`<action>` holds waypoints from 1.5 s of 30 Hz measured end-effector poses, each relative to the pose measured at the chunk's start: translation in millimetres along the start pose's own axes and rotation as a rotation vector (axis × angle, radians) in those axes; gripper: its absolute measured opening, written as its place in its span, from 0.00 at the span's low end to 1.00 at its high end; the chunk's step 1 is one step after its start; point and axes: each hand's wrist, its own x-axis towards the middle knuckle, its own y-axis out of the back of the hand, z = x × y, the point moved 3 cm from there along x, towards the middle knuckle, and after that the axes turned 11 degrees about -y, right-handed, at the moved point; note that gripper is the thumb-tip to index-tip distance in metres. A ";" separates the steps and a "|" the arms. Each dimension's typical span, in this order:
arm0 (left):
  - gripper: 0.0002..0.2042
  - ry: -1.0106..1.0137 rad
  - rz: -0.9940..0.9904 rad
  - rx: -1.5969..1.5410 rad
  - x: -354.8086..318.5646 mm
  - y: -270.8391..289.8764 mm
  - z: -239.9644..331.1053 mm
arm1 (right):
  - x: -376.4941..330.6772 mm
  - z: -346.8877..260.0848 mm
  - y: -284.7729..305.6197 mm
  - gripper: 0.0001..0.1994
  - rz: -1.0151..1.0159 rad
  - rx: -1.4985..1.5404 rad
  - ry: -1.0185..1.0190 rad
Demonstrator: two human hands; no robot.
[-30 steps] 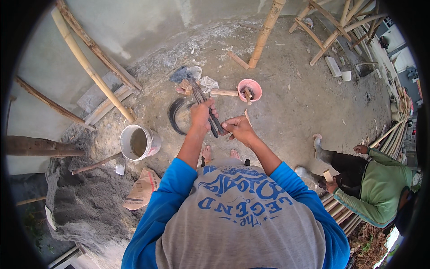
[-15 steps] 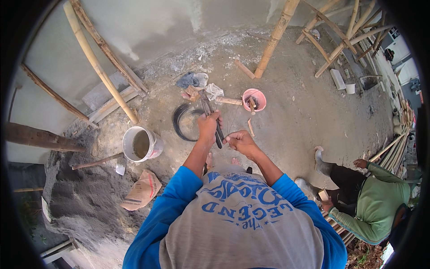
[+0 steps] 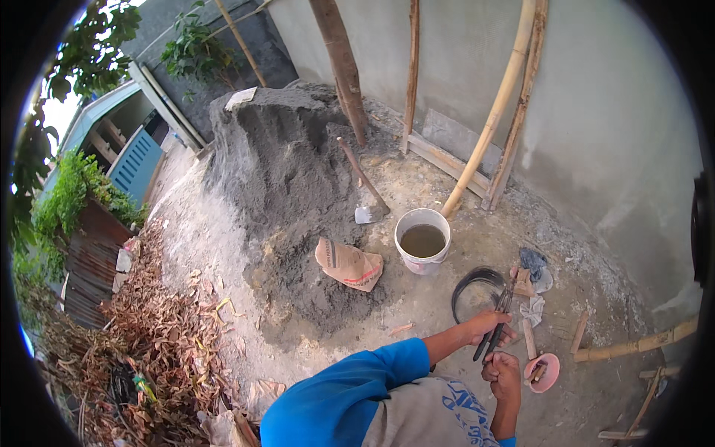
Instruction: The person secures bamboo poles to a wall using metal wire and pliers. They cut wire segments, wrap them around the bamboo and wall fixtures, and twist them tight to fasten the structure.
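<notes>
My left hand (image 3: pixel 488 325) is wrapped round a pair of long cutters (image 3: pixel 485 346) with dark handles, their metal end pointing away from me. Close below the handle ends, my right hand (image 3: pixel 504 372) is closed with its fingers curled in a pinch. What it holds, if anything, is too small to make out. A coil of black wire (image 3: pixel 456 294) lies on the ground just left of the cutters. To their right are a white rag (image 3: pixel 532 309), a dark blue cloth (image 3: pixel 532 261) and a pink bucket (image 3: pixel 553 372) with wood pieces in it.
A white bucket (image 3: pixel 421 264) of murky water stands beyond the coil. Left of it are a paper sack (image 3: pixel 348 265), a hoe (image 3: pixel 365 182) and a large heap of grey sand (image 3: pixel 279 164). Bamboo poles (image 3: pixel 488 127) lean on the wall. Dry leaves (image 3: pixel 167 320) cover the left ground.
My view has swung left, bringing the whole sand heap and the leaves into sight; the other person has left the picture. The cutters stay in my left hand, my right hand close by.
</notes>
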 end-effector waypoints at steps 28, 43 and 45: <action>0.10 -0.511 0.163 0.175 -53.2 -28.3 82.3 | 21.5 -26.3 -38.1 0.16 0.147 -0.479 0.355; 0.11 -0.388 -0.100 0.392 -39.9 -89.0 54.9 | -20.2 -5.3 -11.9 0.16 0.352 -0.647 0.537; 0.11 -0.313 -0.126 0.409 -36.1 -92.4 48.5 | -26.9 -2.5 -6.5 0.18 0.310 -0.578 0.486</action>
